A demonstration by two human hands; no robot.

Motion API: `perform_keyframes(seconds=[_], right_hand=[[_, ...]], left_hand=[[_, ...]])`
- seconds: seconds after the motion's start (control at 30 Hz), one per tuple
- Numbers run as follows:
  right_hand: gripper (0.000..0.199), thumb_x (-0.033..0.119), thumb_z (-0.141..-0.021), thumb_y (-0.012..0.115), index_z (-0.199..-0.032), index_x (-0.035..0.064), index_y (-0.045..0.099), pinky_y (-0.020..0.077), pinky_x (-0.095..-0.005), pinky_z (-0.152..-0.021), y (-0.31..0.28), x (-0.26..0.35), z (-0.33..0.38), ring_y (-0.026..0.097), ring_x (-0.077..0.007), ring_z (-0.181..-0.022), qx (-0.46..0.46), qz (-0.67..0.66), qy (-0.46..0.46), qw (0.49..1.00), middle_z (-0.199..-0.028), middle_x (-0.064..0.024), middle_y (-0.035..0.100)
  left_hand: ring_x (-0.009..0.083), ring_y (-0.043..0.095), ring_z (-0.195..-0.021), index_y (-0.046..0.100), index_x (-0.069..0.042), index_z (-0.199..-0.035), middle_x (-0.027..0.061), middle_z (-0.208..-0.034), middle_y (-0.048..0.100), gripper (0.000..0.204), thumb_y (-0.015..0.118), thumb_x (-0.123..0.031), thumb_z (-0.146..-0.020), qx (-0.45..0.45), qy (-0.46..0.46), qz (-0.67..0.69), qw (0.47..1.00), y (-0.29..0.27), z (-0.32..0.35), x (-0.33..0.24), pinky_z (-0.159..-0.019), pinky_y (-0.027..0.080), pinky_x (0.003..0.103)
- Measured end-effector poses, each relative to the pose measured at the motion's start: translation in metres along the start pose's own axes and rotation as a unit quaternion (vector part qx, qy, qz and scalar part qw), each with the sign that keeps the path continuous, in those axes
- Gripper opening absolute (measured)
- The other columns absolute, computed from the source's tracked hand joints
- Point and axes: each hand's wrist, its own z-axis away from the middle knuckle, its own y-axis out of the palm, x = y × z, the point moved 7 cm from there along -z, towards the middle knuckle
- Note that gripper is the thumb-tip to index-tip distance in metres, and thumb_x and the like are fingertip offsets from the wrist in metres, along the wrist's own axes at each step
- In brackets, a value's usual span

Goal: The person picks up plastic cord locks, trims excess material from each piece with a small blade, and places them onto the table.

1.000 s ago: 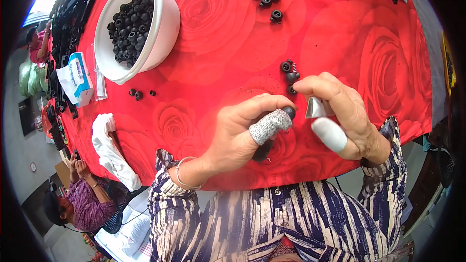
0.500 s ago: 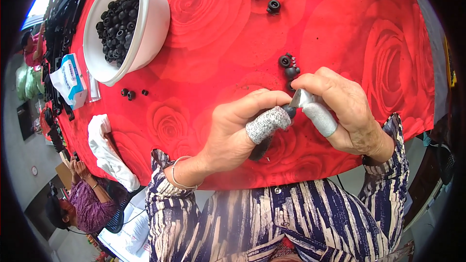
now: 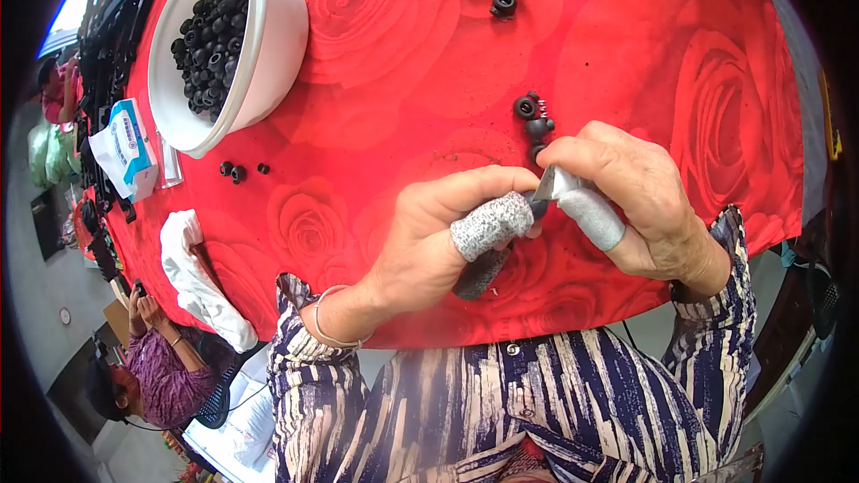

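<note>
My left hand (image 3: pixel 420 237) pinches a small round black rubber part (image 3: pixel 539 206) between thumb and fingers; grey speckled sleeves cover some of its fingers. My right hand (image 3: pixel 644 201), with a light grey finger sleeve, grips a small blade (image 3: pixel 545 185) whose end is wrapped in white. The blade's tip rests at the top of the black part, close to my left thumb. Just beyond my hands lies a short row of similar black parts (image 3: pixel 537 128), partly covered by my right fingers. Most of the held part is hidden by my fingers.
A white bowl (image 3: pixel 282 45) full of black parts stands at the far left. Small black pieces (image 3: pixel 238 174), a tissue pack (image 3: pixel 132 150) and a white cloth (image 3: pixel 192 277) lie nearby. More black parts (image 3: pixel 503 5) sit at the far edge. Another person (image 3: pixel 165 376) sits at lower left.
My view has shifted slightly. Both hands keep nearly the same grip, with the blade still against the black part; my left fingers have shifted a little around it.
</note>
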Motion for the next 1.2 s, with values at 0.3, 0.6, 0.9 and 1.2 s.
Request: perform_keyframes(seconds=[0.3, 0.6, 0.9, 1.2], right_hand=[[0.022, 0.002, -0.076, 0.066, -0.097, -0.0016, 0.058, 0.0447, -0.034, -0.049, -0.004, 0.006, -0.006, 0.055, -0.0224, -0.058, 0.036, -0.012, -0.057, 0.998, -0.071, -0.0099, 0.053], [0.035, 0.0, -0.073, 0.067, -0.107, -0.0075, 0.059, 0.0449, -0.033, -0.051, -0.002, 0.017, -0.002, 0.055, -0.0234, -0.058, 0.058, -0.045, -0.108, 0.991, -0.074, -0.0115, 0.057], [0.041, 0.001, -0.063, 0.074, -0.102, -0.0039, 0.061, 0.0438, -0.0303, -0.049, -0.015, 0.016, -0.001, 0.056, -0.0203, -0.057, -0.069, -0.004, -0.086, 0.994, -0.075, -0.0097, 0.06], [0.037, 0.008, -0.068, 0.078, -0.099, -0.0035, 0.062, 0.0354, -0.0301, -0.042, -0.004, 0.021, 0.008, 0.048, -0.0168, -0.047, -0.065, 0.03, -0.146, 0.987, -0.065, -0.0063, 0.056]], left_hand=[[0.0073, 0.05, -0.066, 0.061, 0.0, -0.113, 0.0065, -0.081, 0.061, 0.029, 0.062, -0.015, -0.088, 0.017, -0.111, 0.07, 0.991, 0.004, 0.006, 0.007, -0.056, 0.043, 0.022], [0.0051, 0.048, -0.065, 0.062, -0.002, -0.106, 0.0014, -0.081, 0.061, 0.022, 0.059, -0.017, -0.091, 0.03, -0.063, 0.175, 0.982, 0.0, -0.002, 0.002, -0.058, 0.04, 0.018], [0.0053, 0.048, -0.066, 0.061, -0.002, -0.105, 0.0, -0.081, 0.059, 0.022, 0.061, -0.018, -0.09, -0.014, -0.073, 0.149, 0.986, 0.007, -0.001, 0.011, -0.056, 0.041, 0.019], [0.0053, 0.051, -0.067, 0.062, -0.002, -0.109, 0.0002, -0.08, 0.059, 0.024, 0.061, -0.015, -0.089, 0.037, -0.132, 0.183, 0.974, 0.015, 0.002, 0.017, -0.051, 0.042, 0.02]])
